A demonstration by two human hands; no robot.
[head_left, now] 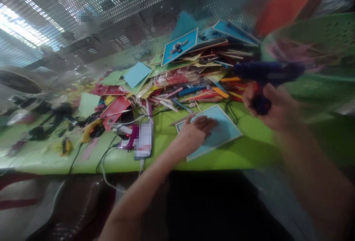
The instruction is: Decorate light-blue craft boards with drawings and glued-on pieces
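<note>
A light blue board [224, 126] with a pale border lies on the green table near its front edge. My left hand [195, 131] rests on the board's left part, its fingers stretched toward the middle. Raised at the right, my right hand [273, 106] is wrapped round the handle of a dark blue glue gun [269, 71], whose nozzle points left above the craft sticks. Motion blurs the gun and the hand. Whether anything lies under my left palm is hidden.
Behind the board is a pile of coloured sticks [194, 94] and papers, topped by a framed blue picture [180, 46]. A green basket [313, 89] stands at the right. A phone [143, 140], cables and a yellow tool [90, 130] lie on the left.
</note>
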